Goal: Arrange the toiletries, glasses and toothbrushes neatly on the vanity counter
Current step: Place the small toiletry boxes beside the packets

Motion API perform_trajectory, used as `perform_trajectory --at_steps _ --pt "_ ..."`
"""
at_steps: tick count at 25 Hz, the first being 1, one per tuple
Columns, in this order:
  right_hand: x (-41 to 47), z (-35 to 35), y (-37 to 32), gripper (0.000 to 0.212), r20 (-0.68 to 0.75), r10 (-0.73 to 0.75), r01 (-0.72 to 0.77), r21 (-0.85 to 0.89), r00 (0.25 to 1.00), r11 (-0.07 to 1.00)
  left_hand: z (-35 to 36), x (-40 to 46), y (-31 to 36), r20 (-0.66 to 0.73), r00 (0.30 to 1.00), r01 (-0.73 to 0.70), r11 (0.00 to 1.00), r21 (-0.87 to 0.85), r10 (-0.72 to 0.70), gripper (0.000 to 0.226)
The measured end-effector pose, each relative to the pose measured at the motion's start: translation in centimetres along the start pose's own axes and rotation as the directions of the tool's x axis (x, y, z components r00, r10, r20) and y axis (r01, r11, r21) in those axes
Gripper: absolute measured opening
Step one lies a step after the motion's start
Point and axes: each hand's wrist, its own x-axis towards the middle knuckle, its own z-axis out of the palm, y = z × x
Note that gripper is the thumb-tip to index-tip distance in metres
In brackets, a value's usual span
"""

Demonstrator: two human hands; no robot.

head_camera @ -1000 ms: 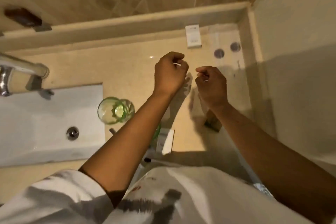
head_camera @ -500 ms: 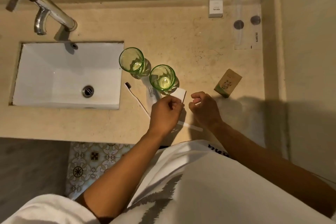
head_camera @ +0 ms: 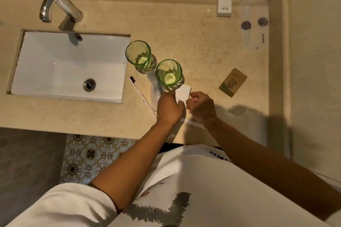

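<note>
— What's on the beige stone vanity counter (head_camera: 193,29) right now?

— Two ribbed green drinking glasses (head_camera: 138,55) stand upright just right of the white rectangular sink (head_camera: 55,64), one a little nearer the person than the other. A slim white toothbrush with a dark bristled head (head_camera: 137,89) lies diagonally just beside the sink's right edge, and a long white wrapped packet (head_camera: 156,88) lies next to it, partly under the nearer glass.

— And the hands?

— Both sit close together just in front of the nearer glass. The left hand (head_camera: 170,108) is curled, fingers folded in over a small white flat box (head_camera: 183,92); the right hand (head_camera: 201,107) is curled too, its thumb and fingers pinching the box's right edge. How firmly either grips I cannot tell, as the knuckles hide the fingertips. A thin white stick-like piece (head_camera: 193,123) pokes out beneath the right wrist, lying on the counter.

— Anything further off?

— A brown cardboard soap box with a green plant print (head_camera: 233,82) lies tilted to the right, well apart from the hands. At the back, a white upright hotel box (head_camera: 224,5) stands near the ledge, and beside it in the corner lies a clear plastic sachet with two dark round pieces (head_camera: 254,26). The chrome tap (head_camera: 59,2) leans over the sink.
</note>
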Motion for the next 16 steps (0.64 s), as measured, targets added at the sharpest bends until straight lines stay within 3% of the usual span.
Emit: perform_trajectory --at_steps 8,16 --pt "-0.6 -1.6 -0.4 0.022 -0.138 -0.133 0.131 -0.017 0.981 0.991 0.6 -0.2 2.0 -0.019 0.998 -0.054 0.998 -0.029 0.053 0.032" --pt "2.5 -7.2 -3.4 0.036 -0.391 -0.233 0.272 0.048 0.89 0.961 -0.7 3.6 9.2 -0.074 0.974 -0.221 0.97 -0.103 0.214 0.043"
